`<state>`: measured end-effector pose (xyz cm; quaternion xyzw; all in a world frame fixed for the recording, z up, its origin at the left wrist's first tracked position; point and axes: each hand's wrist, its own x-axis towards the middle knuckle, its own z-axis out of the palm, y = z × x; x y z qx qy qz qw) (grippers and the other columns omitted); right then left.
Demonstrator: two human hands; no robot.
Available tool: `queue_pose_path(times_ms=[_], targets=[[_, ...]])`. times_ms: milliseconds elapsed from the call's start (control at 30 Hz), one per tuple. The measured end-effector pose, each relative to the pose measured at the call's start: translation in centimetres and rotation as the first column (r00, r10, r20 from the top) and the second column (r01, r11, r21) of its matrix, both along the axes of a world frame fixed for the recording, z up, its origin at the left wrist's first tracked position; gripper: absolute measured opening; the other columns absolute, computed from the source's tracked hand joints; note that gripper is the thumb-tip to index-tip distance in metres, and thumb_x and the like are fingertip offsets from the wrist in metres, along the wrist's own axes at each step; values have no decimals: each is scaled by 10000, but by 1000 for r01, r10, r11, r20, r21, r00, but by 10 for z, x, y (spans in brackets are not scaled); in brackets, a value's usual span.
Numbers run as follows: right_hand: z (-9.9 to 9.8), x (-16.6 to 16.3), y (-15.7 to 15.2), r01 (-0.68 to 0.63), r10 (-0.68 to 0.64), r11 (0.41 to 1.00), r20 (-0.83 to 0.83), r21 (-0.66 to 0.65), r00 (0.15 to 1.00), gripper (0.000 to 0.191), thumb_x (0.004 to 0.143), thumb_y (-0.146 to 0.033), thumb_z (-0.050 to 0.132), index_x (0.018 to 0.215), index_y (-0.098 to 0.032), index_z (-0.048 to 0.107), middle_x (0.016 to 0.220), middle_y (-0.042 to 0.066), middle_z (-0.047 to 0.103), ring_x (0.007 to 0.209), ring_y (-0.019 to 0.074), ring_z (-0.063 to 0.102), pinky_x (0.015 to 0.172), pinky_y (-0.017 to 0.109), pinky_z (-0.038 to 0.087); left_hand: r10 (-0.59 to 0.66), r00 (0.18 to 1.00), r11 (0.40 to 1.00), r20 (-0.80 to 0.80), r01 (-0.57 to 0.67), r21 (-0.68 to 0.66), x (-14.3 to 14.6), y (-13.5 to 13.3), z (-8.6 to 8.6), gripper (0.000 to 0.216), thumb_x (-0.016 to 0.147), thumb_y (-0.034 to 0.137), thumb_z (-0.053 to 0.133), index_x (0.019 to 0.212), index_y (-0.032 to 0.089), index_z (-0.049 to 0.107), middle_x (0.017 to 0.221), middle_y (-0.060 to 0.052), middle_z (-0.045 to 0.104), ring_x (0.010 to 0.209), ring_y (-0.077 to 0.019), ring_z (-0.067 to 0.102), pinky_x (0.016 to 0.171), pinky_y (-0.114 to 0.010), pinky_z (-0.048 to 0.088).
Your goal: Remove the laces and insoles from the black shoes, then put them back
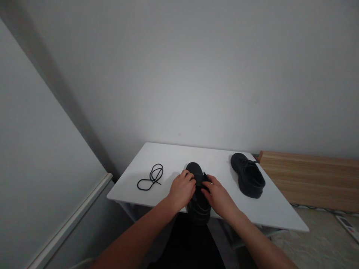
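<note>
A black shoe (198, 175) lies near the front edge of a white table (174, 155), its toe pointing away from me. My left hand (181, 189) grips its left side, fingers curled onto the upper. On the right side my right hand (218, 196) has its fingers pinched on the shoe's opening or tongue. A loose black shoelace (151, 177) lies coiled on the table to the left of my hands. A second black shoe (248, 175), with its lace in, sits to the right.
A wooden board (308, 175) leans or lies at the right behind the table. A white wall stands close behind the table. A white panel edge (70, 220) runs along the left. A small remote-like object (347, 226) lies on the floor at the far right.
</note>
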<state>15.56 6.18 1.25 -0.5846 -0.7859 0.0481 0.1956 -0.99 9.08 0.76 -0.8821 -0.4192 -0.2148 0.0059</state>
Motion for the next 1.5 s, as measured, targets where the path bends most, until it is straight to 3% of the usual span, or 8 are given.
queue_pose_path(times_ms=[200,367,633,767,933,1100,1233,1500], targets=[[-17,1,3,-17,17,1000,-78,7,997,283,846,-181,459,1049,-95,636,1266,197,496,1138,277,525,985,404,426,43,978,998,206,-53,42,-29,-2,-12,287,874,264,448,1124,218,582,1211,-66,555,1110,-190,476,930,-342,443],[-26,6,4,-2,9,999,-172,43,985,295,852,-228,462,1081,-115,610,1280,183,482,1144,271,516,990,428,422,408,903,913,135,-408,-25,-114,21,-36,357,805,234,539,1158,196,574,1231,-98,552,1161,-266,427,995,-458,359],[3,-21,-8,33,22,969,-218,246,976,282,842,-291,498,1079,-172,594,1309,151,399,1184,296,404,974,476,403,367,904,885,219,-267,-382,-152,44,-47,167,786,274,558,874,173,658,1000,-91,654,1046,-251,483,933,-419,362],[22,-39,-13,-12,91,974,-341,227,936,263,852,-314,485,1076,-208,575,1282,126,424,1185,259,416,994,463,380,373,867,872,330,-206,-444,-138,33,-20,327,891,358,352,867,153,606,771,-50,631,743,-161,559,701,-293,450],[43,-70,-1,-153,128,988,-624,14,771,518,785,-387,579,1252,-218,428,1319,118,431,1240,243,377,1031,451,316,275,759,752,591,213,-623,-118,-4,47,362,867,453,380,850,150,577,546,49,454,472,-82,409,475,-202,344],[63,-91,-8,-548,-56,781,-907,-300,417,338,779,-479,569,914,-170,595,588,-38,531,605,124,522,808,357,455,209,800,828,562,162,-537,-107,-23,85,364,870,431,387,824,159,625,573,30,491,542,-94,447,523,-206,342],[75,-58,-24,-582,-298,719,-925,-381,237,345,785,-517,555,722,-179,588,447,-112,242,407,62,244,547,262,450,278,824,896,494,-36,-443,-116,-21,78,358,877,419,363,872,187,635,555,36,478,532,-109,435,531,-224,327],[76,77,-30,-324,-409,789,-839,-523,359,347,698,-520,656,629,-195,555,487,-92,236,420,59,175,363,190,253,390,730,891,562,-144,-431,-143,-1,53,345,847,448,385,891,204,624,637,16,536,576,-135,501,582,-248,386]])
